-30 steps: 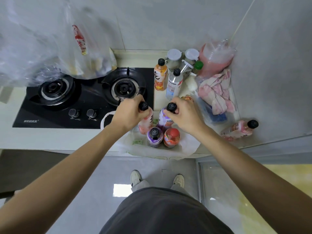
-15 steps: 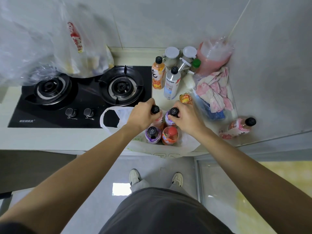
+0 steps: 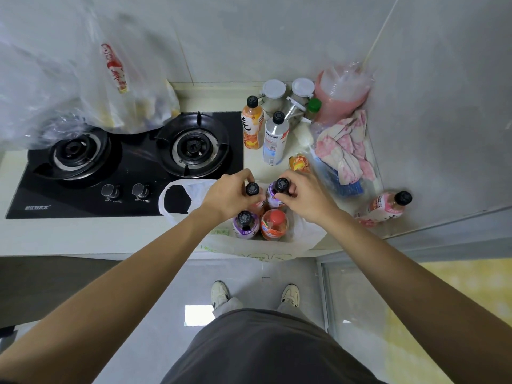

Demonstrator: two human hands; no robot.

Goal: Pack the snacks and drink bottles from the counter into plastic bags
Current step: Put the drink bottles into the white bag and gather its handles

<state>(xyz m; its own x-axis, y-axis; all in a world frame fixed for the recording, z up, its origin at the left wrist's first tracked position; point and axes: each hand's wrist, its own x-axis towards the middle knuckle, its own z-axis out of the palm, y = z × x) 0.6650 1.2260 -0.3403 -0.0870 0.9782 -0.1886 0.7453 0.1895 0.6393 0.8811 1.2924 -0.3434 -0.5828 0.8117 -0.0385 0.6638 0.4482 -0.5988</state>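
At the front edge of the surface, a white plastic bag [image 3: 304, 234] lies open, and both hands are lowering bottles into it. The left hand [image 3: 227, 195] is closed around the neck of a pink drink bottle [image 3: 256, 202], just under its black cap; the right hand [image 3: 307, 199] is closed the same way on a purple-labelled bottle [image 3: 274, 196]. The 2 held bottles stand upright, touching or nearly so.

Already in the bag, nearer the front edge, are 2 more bottles: a purple bottle [image 3: 245, 224] and an orange bottle with a red cap [image 3: 274, 224], both upright and side by side. The bag's far side is hidden by the hands, so whether the held bottles rest on its bottom cannot be told.

Filled bottles of this kind are probably heavy for their size, rigid and smooth; the ridged cap and narrow neck give the surest hold. The thin film bag is soft and will likely sag (its handles want gathering together before lifting).

Not yet packed: an orange-labelled bottle [image 3: 252, 123] and a clear bottle [image 3: 274, 139] toward the back edge, a small orange cup [image 3: 299, 163] behind the bag, and a pink bottle [image 3: 385, 207] lying at the right edge.
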